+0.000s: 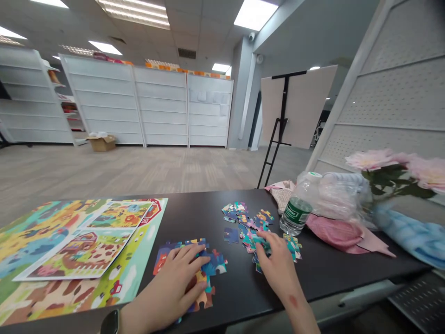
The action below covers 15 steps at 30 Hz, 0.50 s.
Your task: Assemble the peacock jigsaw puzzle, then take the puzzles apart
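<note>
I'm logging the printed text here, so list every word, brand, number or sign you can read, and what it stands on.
"bon": end of the brand on the green label of the plastic water bottle; its first letters are blurred.
Too small or blurred to read: any print on the papers on the white shelving.
No text can be made out on the jigsaw pieces or farm picture sheet.

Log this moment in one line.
left hand: on joined multicoloured puzzle section | right hand: at loose multicoloured puzzle pieces | clear green-labelled plastic bottle: beside pieces
</note>
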Available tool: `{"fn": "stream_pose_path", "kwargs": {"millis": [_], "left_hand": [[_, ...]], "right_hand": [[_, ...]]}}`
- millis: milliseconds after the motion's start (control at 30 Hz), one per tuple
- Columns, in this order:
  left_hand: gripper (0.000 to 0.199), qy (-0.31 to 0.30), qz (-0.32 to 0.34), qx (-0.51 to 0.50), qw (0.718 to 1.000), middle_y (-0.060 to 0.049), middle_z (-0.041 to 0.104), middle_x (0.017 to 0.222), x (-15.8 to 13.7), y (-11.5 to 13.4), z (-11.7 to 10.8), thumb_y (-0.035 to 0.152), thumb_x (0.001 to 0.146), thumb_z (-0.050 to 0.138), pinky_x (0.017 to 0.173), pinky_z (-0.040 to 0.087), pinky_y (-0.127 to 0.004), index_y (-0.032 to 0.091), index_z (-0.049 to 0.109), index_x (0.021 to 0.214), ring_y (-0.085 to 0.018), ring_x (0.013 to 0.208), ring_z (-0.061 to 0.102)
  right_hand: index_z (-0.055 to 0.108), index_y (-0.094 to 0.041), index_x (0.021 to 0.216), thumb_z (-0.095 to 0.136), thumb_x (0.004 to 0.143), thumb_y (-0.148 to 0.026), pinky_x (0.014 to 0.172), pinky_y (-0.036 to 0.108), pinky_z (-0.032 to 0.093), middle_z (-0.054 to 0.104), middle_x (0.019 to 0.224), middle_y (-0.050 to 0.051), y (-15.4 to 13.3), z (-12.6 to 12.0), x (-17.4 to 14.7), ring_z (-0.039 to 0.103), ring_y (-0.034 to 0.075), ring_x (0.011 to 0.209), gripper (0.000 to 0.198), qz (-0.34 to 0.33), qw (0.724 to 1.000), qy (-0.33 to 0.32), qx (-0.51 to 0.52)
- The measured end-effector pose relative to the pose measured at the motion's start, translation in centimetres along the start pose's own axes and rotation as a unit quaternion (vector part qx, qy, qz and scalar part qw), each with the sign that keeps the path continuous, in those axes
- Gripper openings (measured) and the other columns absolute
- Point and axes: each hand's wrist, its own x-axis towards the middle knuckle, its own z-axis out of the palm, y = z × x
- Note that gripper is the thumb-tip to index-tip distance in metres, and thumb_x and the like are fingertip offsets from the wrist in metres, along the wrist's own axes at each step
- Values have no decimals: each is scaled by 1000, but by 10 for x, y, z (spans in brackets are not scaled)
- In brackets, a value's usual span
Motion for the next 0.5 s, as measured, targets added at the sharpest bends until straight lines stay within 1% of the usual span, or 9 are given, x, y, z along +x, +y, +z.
{"fn": "stream_pose_path", "kwargs": {"millis": [100,133,200,267,300,333,367,433,500], "left_hand": [[41,4,4,8,1000,-6,46,153,0,-2,3,41,99,50,113,36,-53,32,55,139,-32,141,40],[41,11,6,10,1000,-5,46,153,0,-3,5,40,99,49,113,36,-53,33,54,139,-32,141,40],[41,23,9,11,1000,-5,46,153,-1,-5,8,40,99,49,113,36,-53,34,54,139,-32,140,41],[40,30,12,12,999,-4,46,153,-1,-6,9,39,99,50,113,36,-52,34,54,138,-31,139,42],[40,31,15,12,999,-5,46,153,-2,-6,9,39,98,50,113,36,-52,33,54,138,-31,139,42],[40,30,18,12,999,-5,46,152,-2,-6,8,39,98,50,113,35,-51,32,54,138,-31,139,42],[40,30,20,12,999,-6,47,152,-2,-5,7,39,98,50,113,35,-51,31,55,137,-31,139,42],[40,28,19,12,999,-8,49,150,-3,-3,5,39,98,50,111,36,-50,29,56,136,-31,138,42],[39,34,17,8,999,-8,50,149,-3,-2,3,38,98,50,111,35,-50,28,57,135,-30,138,43]], "right_hand": [[72,-24,104,53,88,-34,100,52,41,68,120,9,-2,2,-5,57,32,117,27,0,998,-45,-36],[72,-25,104,52,89,-34,100,52,41,68,121,9,-2,2,-5,57,32,117,27,0,998,-53,-40],[71,-23,109,49,91,-33,100,49,42,67,121,10,-2,-1,4,58,30,117,30,-5,998,-47,-35],[69,-19,114,44,93,-27,104,46,40,66,123,12,-2,-4,25,57,28,118,34,-22,998,-55,-25],[69,-18,115,42,92,-23,107,45,39,66,124,12,-2,-4,39,57,27,120,35,-37,996,-76,-20],[69,-17,115,41,90,-17,109,45,36,66,125,12,-2,-4,55,55,26,122,38,-53,992,-118,-13],[70,-17,113,42,86,-12,110,42,36,67,124,10,-3,-4,71,56,24,122,39,-66,986,-151,-5],[74,-22,104,50,78,-9,104,35,41,73,115,4,-7,0,101,62,22,113,37,-82,975,-207,8],[76,-24,97,59,70,-10,92,30,48,76,102,1,-11,4,121,68,20,98,35,-81,964,-253,13]]}}
